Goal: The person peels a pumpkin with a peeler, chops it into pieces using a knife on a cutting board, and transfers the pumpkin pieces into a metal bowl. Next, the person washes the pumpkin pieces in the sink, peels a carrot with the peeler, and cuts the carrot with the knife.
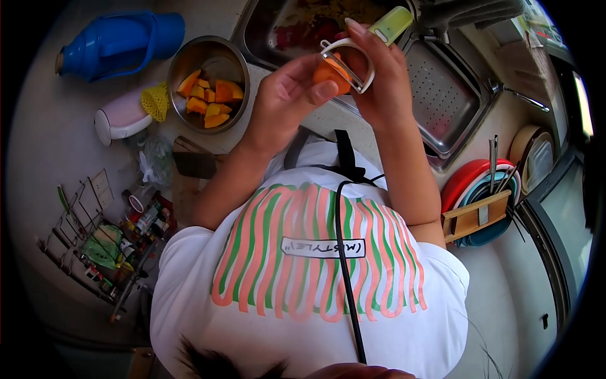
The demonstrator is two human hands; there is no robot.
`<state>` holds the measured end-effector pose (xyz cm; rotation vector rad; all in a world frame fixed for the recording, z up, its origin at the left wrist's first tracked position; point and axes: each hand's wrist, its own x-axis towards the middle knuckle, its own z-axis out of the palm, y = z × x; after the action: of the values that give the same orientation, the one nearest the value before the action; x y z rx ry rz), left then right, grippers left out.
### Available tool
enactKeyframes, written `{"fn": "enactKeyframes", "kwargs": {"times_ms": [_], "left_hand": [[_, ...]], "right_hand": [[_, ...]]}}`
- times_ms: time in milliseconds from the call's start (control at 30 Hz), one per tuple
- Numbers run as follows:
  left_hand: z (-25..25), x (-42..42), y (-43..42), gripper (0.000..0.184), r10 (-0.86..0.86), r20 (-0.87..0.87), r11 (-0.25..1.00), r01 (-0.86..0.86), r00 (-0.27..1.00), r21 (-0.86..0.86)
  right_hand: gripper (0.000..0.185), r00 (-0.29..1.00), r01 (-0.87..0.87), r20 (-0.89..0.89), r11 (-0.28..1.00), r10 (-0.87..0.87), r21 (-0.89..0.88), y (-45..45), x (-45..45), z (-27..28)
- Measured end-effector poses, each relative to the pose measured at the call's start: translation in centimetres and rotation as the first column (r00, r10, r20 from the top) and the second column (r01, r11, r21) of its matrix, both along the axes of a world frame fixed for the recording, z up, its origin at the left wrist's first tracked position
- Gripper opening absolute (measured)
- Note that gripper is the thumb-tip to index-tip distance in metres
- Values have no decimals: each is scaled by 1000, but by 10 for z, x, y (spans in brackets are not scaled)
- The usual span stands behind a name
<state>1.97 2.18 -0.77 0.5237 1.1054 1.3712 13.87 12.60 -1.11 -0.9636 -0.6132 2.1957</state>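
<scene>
My left hand (283,95) is closed around an orange piece of pumpkin (328,76), just over the near edge of the sink (268,50). In my right hand (386,85) is a peeler (391,25) with a pale green handle and a white frame. Its blade lies across the pumpkin, close to my left fingertips. My fingers hide part of the piece. To the left of my hands stands a steel bowl (238,76) with several cut pumpkin chunks (227,91) inside. Scraps of peel (309,31) lie at the bottom of the sink.
A perforated steel drainer (442,82) sits at the right of the sink, near the faucet (432,16). On the left are a blue thermos (120,44) and a knife blade (194,165). Stacked basins (464,183) and a wooden grater (476,216) stand at right.
</scene>
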Motion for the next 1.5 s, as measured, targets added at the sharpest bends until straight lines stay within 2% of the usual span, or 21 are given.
{"fn": "enactKeyframes", "kwargs": {"times_ms": [100, 133, 200, 333, 433, 467, 567, 600, 700, 733, 833, 967, 1033, 1067, 1100, 1167, 1233, 1300, 1367, 1400, 1500], "left_hand": [[-3, -3, -5, 56, 6, 112, 998, -13, 994, 65], [3, -8, -11, 60, -58, 103, 991, 45, 993, 128], [16, -11, -14, 67, -103, 40, 966, 91, 994, 244], [16, -17, -2, 55, -12, -38, 971, 21, 999, 236], [9, -20, -1, 52, -5, -54, 970, 18, 999, 243], [10, -22, 0, 49, -35, -74, 970, 51, 997, 237], [10, -18, 5, 49, -14, -150, 963, 54, 989, 265], [12, -18, 5, 48, -46, -150, 976, 77, 988, 204], [19, -15, 3, 48, -96, -140, 991, 108, 985, 77], [18, -12, 1, 48, -82, -136, 993, 92, 987, 68], [20, -6, -1, 49, -65, -139, 996, 73, 988, 52], [20, -4, -4, 51, -86, -115, 991, 97, 990, 96], [20, -5, -7, 53, -98, -114, 977, 118, 989, 177], [22, -7, -10, 53, -106, -113, 963, 130, 988, 237], [23, -9, -10, 53, -116, -114, 943, 145, 987, 300], [26, -7, -5, 52, -62, -126, 956, 95, 990, 277], [21, -7, -5, 51, -55, -137, 978, 81, 989, 192], [21, -6, -2, 51, -57, -135, 988, 75, 989, 134], [21, -4, 0, 52, -56, -128, 995, 66, 990, 74], [21, -4, 0, 51, -47, -100, 996, 54, 994, 69], [17, -4, 0, 50, -30, -42, 998, 32, 999, 59]], "right_hand": [[28, 996, 92, -4, 986, -93, -143, 3, -3, -9], [28, 990, 138, 2, 968, -141, -209, 6, -5, -17], [31, 988, 101, 127, 991, -89, -91, 14, 6, -56], [31, 862, -121, 507, 965, -14, 232, 34, 25, -99], [29, 937, 85, 318, 976, -147, 202, 33, 25, -86], [27, 929, 69, 334, 962, -158, 263, 32, 25, -73], [26, 984, 178, -17, 984, -177, 27, 20, 16, -19], [22, 985, 170, -31, 985, -171, -36, 14, 13, 3], [21, 986, -79, -140, 993, 92, 92, 8, 15, 14], [17, 978, -105, -173, 993, 114, 60, 8, 14, 16], [16, 997, -61, -37, 990, 66, 127, 6, 7, 23], [16, 994, -92, -34, 975, 101, 200, 9, 11, 21], [23, 996, 13, 85, 973, -34, 230, 16, 10, -1], [24, 887, -80, 423, 840, -185, 536, 25, 15, -22], [25, 766, -121, 560, 786, -314, 606, 31, 20, -48], [26, 823, -114, 538, 875, -183, 471, 36, 32, -48], [28, 957, 64, 251, 949, -146, 309, 26, 31, -42], [28, 984, 159, 61, 978, -168, 134, 20, 27, -18], [25, 984, 180, 3, 983, -180, -29, 7, 20, 14], [22, 988, 120, -91, 992, -123, -37, 6, 19, 17], [20, 990, 27, -138, 999, -24, 23, 3, 15, 22]]}}
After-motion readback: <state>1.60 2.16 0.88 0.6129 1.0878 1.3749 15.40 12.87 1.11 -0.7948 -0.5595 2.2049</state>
